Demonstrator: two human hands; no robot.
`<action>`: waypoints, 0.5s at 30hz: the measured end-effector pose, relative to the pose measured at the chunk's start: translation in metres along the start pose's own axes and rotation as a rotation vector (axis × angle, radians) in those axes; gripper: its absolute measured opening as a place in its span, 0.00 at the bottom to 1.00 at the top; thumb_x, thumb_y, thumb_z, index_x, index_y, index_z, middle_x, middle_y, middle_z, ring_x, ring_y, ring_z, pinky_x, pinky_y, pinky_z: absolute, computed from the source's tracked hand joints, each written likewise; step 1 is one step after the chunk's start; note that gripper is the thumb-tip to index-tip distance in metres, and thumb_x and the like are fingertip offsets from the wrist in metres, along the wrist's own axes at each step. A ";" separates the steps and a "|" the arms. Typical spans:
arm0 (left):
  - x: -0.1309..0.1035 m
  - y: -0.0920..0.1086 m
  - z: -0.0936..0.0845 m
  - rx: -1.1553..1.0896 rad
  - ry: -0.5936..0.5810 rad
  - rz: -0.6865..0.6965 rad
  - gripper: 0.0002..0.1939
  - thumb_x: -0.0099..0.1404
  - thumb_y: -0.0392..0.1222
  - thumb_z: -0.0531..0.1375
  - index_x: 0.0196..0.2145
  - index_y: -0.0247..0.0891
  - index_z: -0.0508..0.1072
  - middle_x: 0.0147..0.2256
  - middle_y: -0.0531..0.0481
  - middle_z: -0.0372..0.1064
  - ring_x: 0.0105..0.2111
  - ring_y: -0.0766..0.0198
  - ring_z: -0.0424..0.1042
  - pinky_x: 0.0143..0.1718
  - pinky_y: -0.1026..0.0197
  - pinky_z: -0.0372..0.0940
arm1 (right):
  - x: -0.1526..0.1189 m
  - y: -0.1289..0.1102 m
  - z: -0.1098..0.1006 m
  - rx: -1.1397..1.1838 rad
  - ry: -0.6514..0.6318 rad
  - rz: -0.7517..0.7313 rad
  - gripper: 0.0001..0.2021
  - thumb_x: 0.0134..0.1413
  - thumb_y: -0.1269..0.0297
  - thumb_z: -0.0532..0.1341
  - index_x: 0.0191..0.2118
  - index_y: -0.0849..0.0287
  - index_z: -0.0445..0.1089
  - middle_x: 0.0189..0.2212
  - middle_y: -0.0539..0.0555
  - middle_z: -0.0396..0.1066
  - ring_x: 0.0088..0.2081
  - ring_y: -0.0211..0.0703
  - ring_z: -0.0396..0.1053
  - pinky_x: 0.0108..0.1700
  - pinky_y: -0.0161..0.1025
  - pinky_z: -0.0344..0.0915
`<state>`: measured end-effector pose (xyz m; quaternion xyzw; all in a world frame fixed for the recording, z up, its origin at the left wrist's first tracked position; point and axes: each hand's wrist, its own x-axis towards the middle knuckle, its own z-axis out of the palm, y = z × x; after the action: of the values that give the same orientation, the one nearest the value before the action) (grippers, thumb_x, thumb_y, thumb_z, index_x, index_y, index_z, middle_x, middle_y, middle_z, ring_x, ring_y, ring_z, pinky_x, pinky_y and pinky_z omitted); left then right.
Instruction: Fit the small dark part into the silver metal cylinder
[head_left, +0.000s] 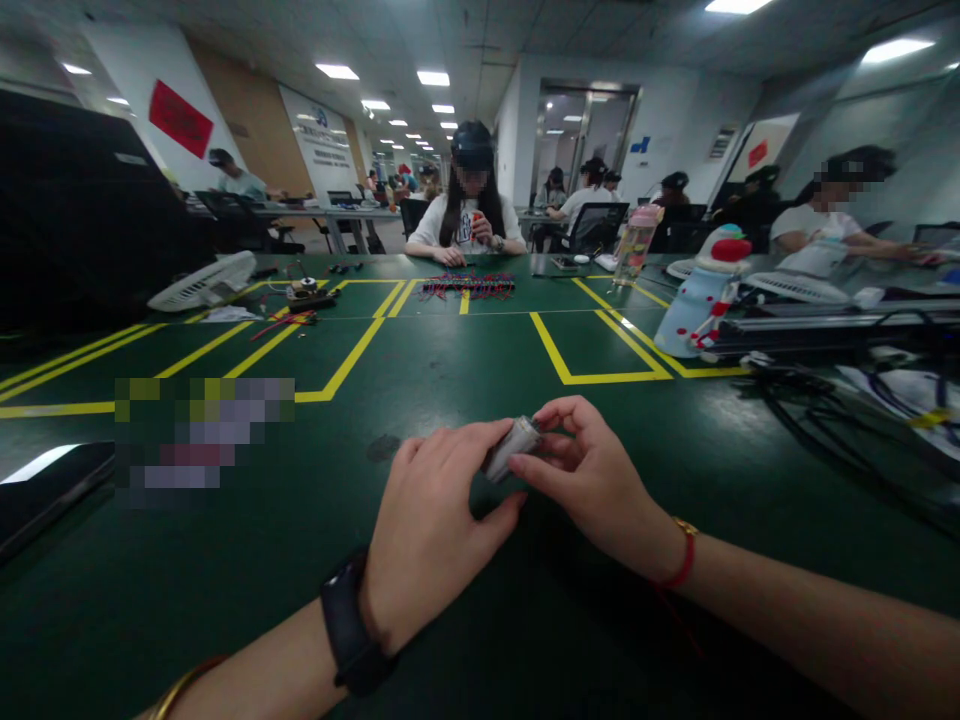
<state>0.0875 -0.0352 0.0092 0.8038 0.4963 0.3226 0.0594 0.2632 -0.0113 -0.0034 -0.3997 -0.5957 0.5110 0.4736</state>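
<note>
Far L of frame, you've got a black glossy device point(56, 500) flat on the green tabletop point(450, 365), cut off by the edge. Upper L: a white fan point(206, 283) lying tilted, then small wired parts point(304, 298) w/ red leads beside it. Lower ctr: your L hand point(442, 500), black watch point(352, 625) on the wrist, is abt half open, fingers at the L side of a silver-grey cylinder point(511, 452), thumb spread below; can't tell if it's actually gripping. The cylinder's tilted, mid-frame, btwn your hands. Upper ctr, across the table: a bundle of red/blue wires point(469, 286) in front of a seated co-worker point(431, 228). Your R hand point(600, 475), red bracelet point(681, 560) on the wrist, has the cylinder pinched, thumb on its near side, fingers at the upper end. Upper R: pink-lidded bottle point(637, 245), then a light-blue tumbler point(686, 310). Far R: tangled black cables point(806, 410).
</note>
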 end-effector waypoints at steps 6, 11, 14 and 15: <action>-0.001 -0.007 0.003 -0.274 -0.132 -0.116 0.17 0.61 0.42 0.59 0.49 0.46 0.69 0.47 0.48 0.72 0.46 0.55 0.70 0.48 0.50 0.63 | 0.001 0.005 -0.009 -0.601 -0.125 -0.410 0.12 0.49 0.71 0.60 0.41 0.53 0.65 0.41 0.53 0.66 0.43 0.40 0.65 0.46 0.43 0.65; 0.009 -0.007 -0.003 -0.346 -0.163 -0.168 0.16 0.65 0.47 0.56 0.50 0.48 0.70 0.45 0.51 0.74 0.44 0.58 0.71 0.46 0.54 0.65 | 0.003 0.012 -0.008 -0.496 -0.084 -0.281 0.21 0.48 0.67 0.62 0.49 0.55 0.58 0.44 0.54 0.66 0.43 0.39 0.67 0.45 0.42 0.66; 0.019 -0.008 -0.006 -0.313 -0.138 -0.131 0.11 0.64 0.46 0.57 0.44 0.47 0.75 0.43 0.52 0.74 0.43 0.59 0.71 0.47 0.54 0.64 | 0.004 0.017 -0.008 -0.477 -0.101 -0.245 0.24 0.47 0.64 0.64 0.50 0.55 0.57 0.45 0.55 0.67 0.44 0.39 0.68 0.47 0.42 0.66; 0.023 -0.008 -0.007 -0.311 -0.126 -0.116 0.10 0.64 0.46 0.57 0.41 0.46 0.76 0.42 0.52 0.73 0.43 0.59 0.71 0.47 0.55 0.64 | 0.004 0.017 -0.008 -0.487 -0.104 -0.245 0.24 0.47 0.63 0.64 0.50 0.55 0.57 0.45 0.55 0.67 0.44 0.39 0.68 0.47 0.42 0.65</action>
<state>0.0843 -0.0135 0.0213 0.7735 0.4814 0.3405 0.2324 0.2699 -0.0027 -0.0198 -0.4000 -0.7684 0.3118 0.3903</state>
